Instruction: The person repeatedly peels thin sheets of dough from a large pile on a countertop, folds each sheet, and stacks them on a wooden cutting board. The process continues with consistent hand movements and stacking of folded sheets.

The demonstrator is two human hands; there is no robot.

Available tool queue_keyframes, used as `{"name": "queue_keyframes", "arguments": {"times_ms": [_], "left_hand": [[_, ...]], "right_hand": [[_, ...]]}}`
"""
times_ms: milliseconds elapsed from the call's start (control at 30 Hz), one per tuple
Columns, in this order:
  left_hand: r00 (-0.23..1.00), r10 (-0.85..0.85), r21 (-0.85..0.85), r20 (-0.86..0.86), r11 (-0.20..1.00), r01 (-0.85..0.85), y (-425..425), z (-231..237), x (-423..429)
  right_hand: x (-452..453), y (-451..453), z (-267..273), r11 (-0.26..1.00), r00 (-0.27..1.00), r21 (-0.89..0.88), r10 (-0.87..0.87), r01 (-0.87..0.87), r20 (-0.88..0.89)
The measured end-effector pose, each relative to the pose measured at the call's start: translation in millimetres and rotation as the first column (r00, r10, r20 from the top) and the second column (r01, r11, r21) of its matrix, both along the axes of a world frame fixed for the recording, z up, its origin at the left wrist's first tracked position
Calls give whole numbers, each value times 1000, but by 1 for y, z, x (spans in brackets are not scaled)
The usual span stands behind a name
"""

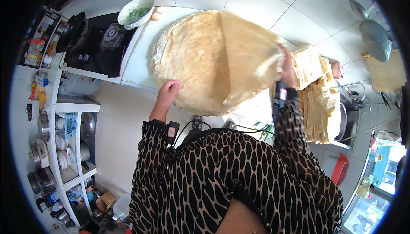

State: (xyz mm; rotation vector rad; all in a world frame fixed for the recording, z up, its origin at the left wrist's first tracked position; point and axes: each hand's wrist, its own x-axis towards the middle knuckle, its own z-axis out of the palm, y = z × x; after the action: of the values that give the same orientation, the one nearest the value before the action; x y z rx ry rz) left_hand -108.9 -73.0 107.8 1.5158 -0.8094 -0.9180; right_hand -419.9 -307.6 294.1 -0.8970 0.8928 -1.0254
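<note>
A broad stack of thin round flatbread sheets [192,61] lies on the white counter [136,69] before me. My right hand [288,69] grips the edge of a lifted flatbread sheet [253,45], blurred by motion, at the right of the stack. This sheet slants up from the pile and casts a shadow on it. At the stack's near left rim is my left hand [168,94], its fingers curled together; whether they pinch an edge is not clear. Just past my right hand are folded flatbread sheets [309,69] and a pile of folded strips [317,112].
A bowl of chopped greens [136,12] stands at the back left near brown eggs [156,16]. Further left is a black gas stove [96,54] with a wok [72,32]. A sink [350,121] lies at the right. Shelves [72,182] hold dishes at the lower left.
</note>
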Motion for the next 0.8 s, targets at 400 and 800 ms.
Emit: {"name": "queue_keyframes", "arguments": {"times_ms": [400,800], "left_hand": [[949,-263,107,-173,953,284,-12,95,-39],[-164,-610,-631,-776,740,233,-32,180,-139]], "right_hand": [[-14,60,161,680,964,-710,-16,-184,-265],[-27,81,141,786,935,-546,109,-289,-338]]}}
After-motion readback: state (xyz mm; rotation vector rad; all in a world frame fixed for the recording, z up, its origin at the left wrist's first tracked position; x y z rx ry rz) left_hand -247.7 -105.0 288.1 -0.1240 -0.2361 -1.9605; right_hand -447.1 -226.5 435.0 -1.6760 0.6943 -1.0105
